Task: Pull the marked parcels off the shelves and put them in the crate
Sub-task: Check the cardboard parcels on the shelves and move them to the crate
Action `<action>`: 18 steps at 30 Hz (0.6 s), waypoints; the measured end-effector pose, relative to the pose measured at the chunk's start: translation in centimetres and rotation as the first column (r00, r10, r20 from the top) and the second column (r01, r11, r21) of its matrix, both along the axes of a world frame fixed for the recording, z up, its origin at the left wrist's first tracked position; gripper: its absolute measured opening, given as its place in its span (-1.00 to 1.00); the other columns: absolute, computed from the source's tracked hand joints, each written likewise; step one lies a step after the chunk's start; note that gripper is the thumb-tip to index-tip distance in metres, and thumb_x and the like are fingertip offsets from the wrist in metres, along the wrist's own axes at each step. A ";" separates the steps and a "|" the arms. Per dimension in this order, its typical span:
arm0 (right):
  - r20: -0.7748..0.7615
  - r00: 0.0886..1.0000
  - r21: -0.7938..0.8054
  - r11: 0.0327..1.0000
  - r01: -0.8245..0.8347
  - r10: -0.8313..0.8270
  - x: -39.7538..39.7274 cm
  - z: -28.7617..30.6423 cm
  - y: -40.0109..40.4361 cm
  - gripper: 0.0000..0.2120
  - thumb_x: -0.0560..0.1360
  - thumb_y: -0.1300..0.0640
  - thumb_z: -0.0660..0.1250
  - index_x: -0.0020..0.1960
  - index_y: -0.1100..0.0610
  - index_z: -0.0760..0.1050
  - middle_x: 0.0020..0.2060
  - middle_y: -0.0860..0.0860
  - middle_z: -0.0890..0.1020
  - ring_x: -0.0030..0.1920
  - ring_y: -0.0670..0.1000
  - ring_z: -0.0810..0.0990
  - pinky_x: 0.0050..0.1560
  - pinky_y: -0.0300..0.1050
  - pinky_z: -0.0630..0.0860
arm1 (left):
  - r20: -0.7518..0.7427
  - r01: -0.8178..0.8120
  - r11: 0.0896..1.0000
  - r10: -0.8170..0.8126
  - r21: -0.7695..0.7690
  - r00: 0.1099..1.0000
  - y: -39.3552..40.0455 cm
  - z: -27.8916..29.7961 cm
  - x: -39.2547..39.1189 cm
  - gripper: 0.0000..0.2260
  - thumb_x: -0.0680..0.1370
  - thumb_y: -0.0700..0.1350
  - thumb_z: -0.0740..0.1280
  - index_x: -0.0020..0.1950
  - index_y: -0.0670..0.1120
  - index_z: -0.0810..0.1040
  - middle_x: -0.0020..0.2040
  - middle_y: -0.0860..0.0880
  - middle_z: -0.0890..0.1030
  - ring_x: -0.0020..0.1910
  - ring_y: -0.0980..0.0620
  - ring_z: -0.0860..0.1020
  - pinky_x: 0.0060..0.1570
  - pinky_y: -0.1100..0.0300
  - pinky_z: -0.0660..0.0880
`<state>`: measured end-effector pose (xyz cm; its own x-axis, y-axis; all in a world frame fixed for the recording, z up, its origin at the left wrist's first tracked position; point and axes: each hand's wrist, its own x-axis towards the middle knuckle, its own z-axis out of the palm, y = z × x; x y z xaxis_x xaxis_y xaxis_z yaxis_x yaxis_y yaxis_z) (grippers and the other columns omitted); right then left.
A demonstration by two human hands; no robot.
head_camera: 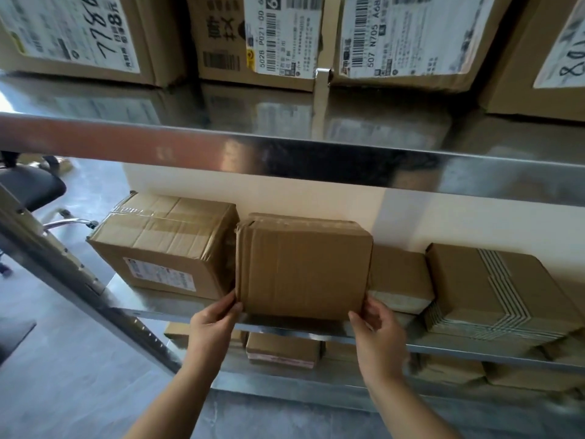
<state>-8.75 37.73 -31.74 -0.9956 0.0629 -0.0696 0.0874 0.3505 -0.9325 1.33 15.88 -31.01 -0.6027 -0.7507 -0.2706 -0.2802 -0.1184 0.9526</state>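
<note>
A flat brown cardboard parcel (304, 270) stands at the front of the middle metal shelf (285, 327), its plain top facing me. My left hand (215, 321) grips its lower left corner, thumb on the near face. At the lower right corner my right hand (376, 327) pinches the edge with curled fingers. No label shows on this parcel from here. No crate is in view.
A taped box with a white label (164, 245) sits left of the parcel; a low box (399, 277) and a stack of flattened cartons (493, 289) sit right. Labelled boxes (278, 36) fill the upper shelf. Smaller parcels (281, 350) lie below. An office chair (28, 188) stands left.
</note>
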 end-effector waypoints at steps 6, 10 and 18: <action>0.016 0.999 0.075 0.996 0.039 -0.041 -1.6 -1.0 -0.7 -0.77 0.52 0.17 0.40 0.17 0.18 0.61 0.01 0.03 0.68 -0.07 -0.10 0.58 0.03 -0.19 0.43 | 0.091 0.038 0.999 -0.037 -0.013 0.995 -1.4 -0.5 -1.6 -0.75 0.50 -0.33 0.41 0.18 -0.20 0.63 -0.10 0.01 0.63 -0.10 0.17 0.56 -0.14 0.42 0.42; 0.070 0.996 0.130 0.991 0.039 -0.048 -2.3 -2.5 -0.9 -0.78 0.51 0.18 0.43 0.13 0.21 0.65 0.00 0.06 0.70 0.03 0.04 0.64 0.13 -0.07 0.51 | 0.224 0.114 0.991 -0.095 -0.076 0.970 -2.4 -1.5 -2.0 -0.82 0.48 -0.29 0.45 0.06 -0.12 0.69 -0.10 -0.06 0.64 0.03 -0.10 0.61 0.06 0.10 0.48; 0.261 0.964 -0.026 0.998 0.062 -0.053 -2.3 -2.6 -1.6 -0.77 0.56 0.21 0.32 -0.27 0.16 0.59 -0.28 0.21 0.65 -0.25 0.08 0.54 -0.20 -0.10 0.37 | 0.336 0.355 0.919 -0.284 -0.172 0.898 -2.0 -1.6 -2.3 -0.90 0.60 -0.11 0.30 0.03 0.02 0.60 -0.20 -0.01 0.63 -0.20 0.07 0.57 -0.28 0.20 0.43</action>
